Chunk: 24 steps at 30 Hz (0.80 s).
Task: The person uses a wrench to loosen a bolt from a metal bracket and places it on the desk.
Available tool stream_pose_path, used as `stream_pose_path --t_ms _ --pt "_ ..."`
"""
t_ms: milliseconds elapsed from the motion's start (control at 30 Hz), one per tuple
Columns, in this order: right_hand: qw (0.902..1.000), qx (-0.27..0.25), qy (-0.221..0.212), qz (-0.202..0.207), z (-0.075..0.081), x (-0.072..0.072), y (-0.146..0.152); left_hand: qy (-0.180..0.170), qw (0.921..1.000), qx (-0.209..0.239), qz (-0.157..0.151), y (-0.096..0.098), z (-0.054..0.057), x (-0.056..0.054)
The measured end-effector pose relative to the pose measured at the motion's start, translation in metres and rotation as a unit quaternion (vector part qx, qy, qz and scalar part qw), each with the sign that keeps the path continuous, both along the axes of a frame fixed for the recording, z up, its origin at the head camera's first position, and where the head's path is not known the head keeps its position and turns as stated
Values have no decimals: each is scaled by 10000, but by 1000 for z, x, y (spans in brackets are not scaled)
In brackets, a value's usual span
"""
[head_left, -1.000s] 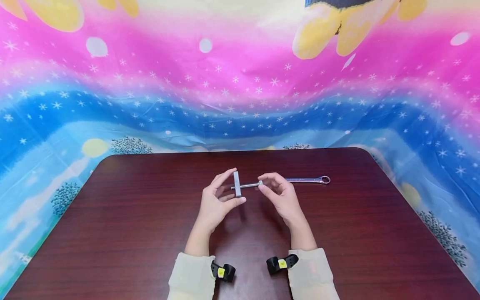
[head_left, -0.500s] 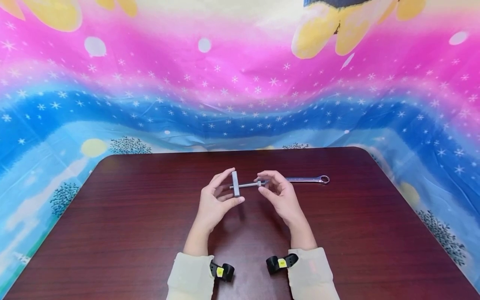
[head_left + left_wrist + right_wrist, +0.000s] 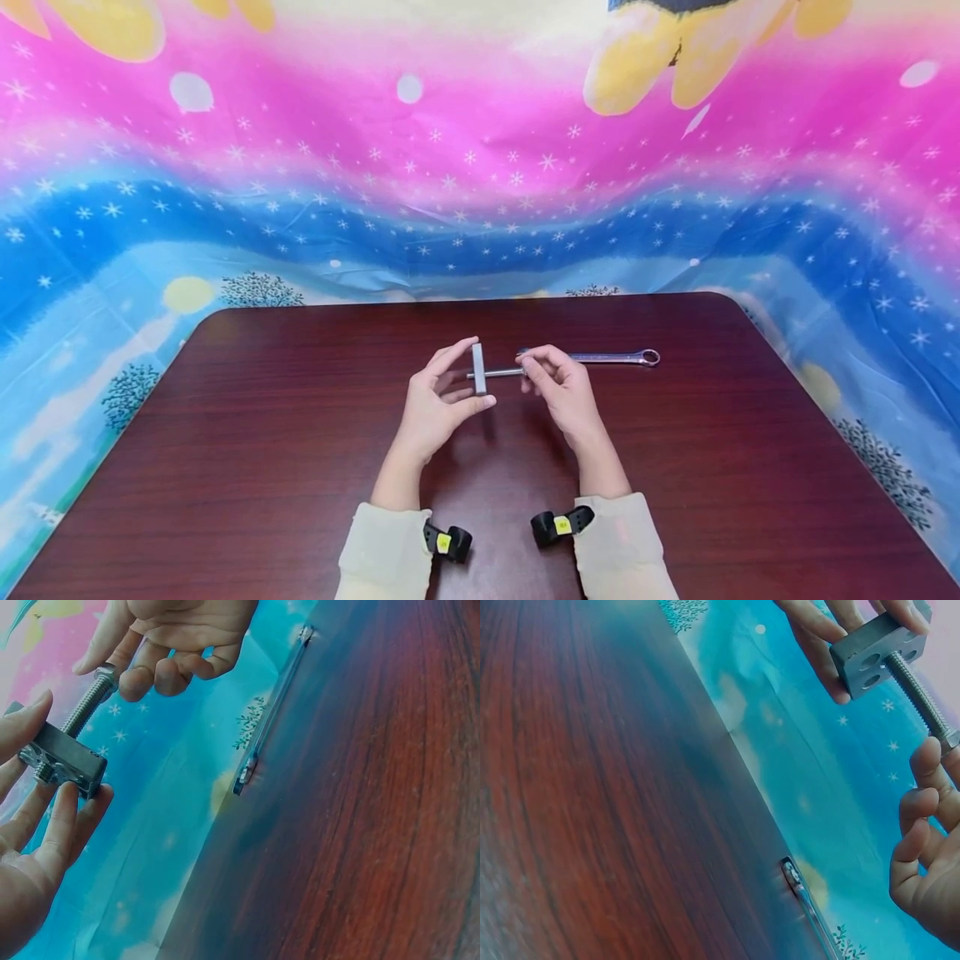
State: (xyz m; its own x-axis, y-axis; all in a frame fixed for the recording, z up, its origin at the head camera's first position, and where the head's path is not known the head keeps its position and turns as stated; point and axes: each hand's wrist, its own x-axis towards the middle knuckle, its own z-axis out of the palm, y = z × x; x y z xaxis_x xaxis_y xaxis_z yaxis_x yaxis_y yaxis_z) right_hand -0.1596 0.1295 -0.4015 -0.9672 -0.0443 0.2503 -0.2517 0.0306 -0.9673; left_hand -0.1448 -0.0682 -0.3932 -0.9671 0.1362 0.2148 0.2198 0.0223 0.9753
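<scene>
Fingers of the left hand [image 3: 438, 400] pinch the metal block [image 3: 478, 368] by its ends, thumb below and forefinger on top, holding it upright above the bench [image 3: 300, 467]. Right hand [image 3: 558, 387] curls its fingertips [image 3: 135, 682] round the head end of the threaded bolt [image 3: 501, 372], which runs level through a hole in the block. Good setup, by my reading: the block hand stays a steady clamp while the other does the twisting. Key now is keeping the bolt square to the block face so the threads don't bind, and turning with short rolls of thumb and forefinger instead of the whole wrist. Behind the right hand the wrench [image 3: 615, 358] lies flat on the bench, untouched, near enough if finger force runs out.
</scene>
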Motion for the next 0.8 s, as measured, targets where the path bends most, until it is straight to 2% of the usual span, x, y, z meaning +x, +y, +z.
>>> stream_pose_path --t_ms 300,400,567,800 --pt "9980 382 398 315 0 1 4 67 9998 106 124 -2 -2 -4" --pt "9977 418 372 373 0 2 5 63 9998 126 126 -3 -2 -3" --pt "9989 259 220 314 -2 1 5 90 9999 96 92 -2 0 -1" --pt "9997 71 228 89 -1 0 2 66 9999 117 30 -1 1 1"
